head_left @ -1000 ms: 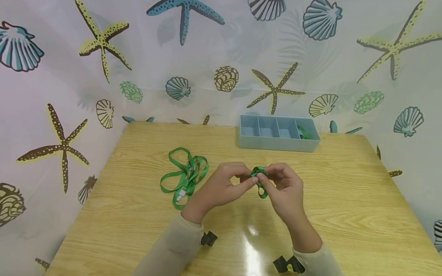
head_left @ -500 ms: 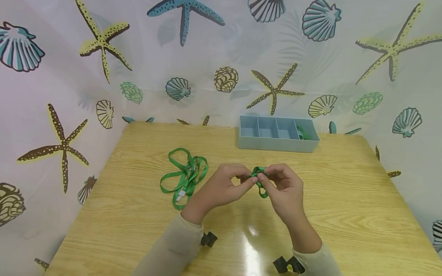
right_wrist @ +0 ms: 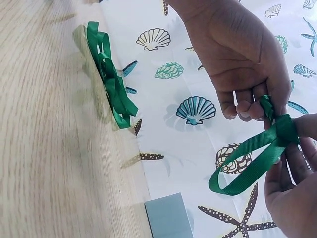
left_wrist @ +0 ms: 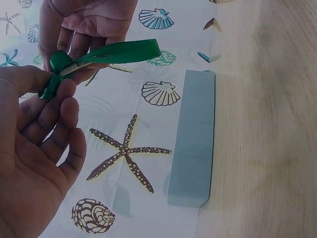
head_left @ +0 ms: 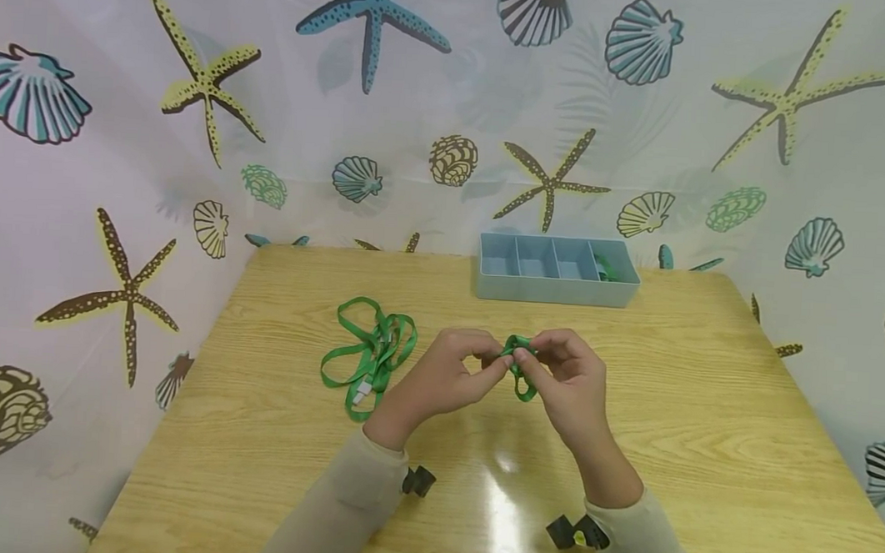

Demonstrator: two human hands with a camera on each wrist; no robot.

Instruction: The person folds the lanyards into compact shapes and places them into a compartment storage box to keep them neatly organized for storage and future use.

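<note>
Both hands hold a green lanyard [head_left: 524, 389] over the middle of the table, its strap gathered into a small knot-like bundle. My left hand [head_left: 458, 376] pinches the bundle from the left between thumb and fingertips. From the right, my right hand [head_left: 574, 386] pinches it too, thumb tip close to the other thumb. One strap loop sticks out free of the fingers, seen as a flat green loop [right_wrist: 242, 173] in the right wrist view. A pale strip shows beside the strap in the left wrist view. Fingers partly cover the bundle.
Left of the hands, a loose pile of green lanyards [head_left: 367, 352] with white clips lies on the wooden table [head_left: 705, 424]. At the back stands a light blue box [head_left: 554, 291] with several compartments; its rightmost one holds something green [head_left: 606, 268]. A shell-patterned cloth [head_left: 407, 99] hangs behind.
Both hands stay in nearly the same place with the same grip on the lanyard. Its hanging loop shifts very slightly.
</note>
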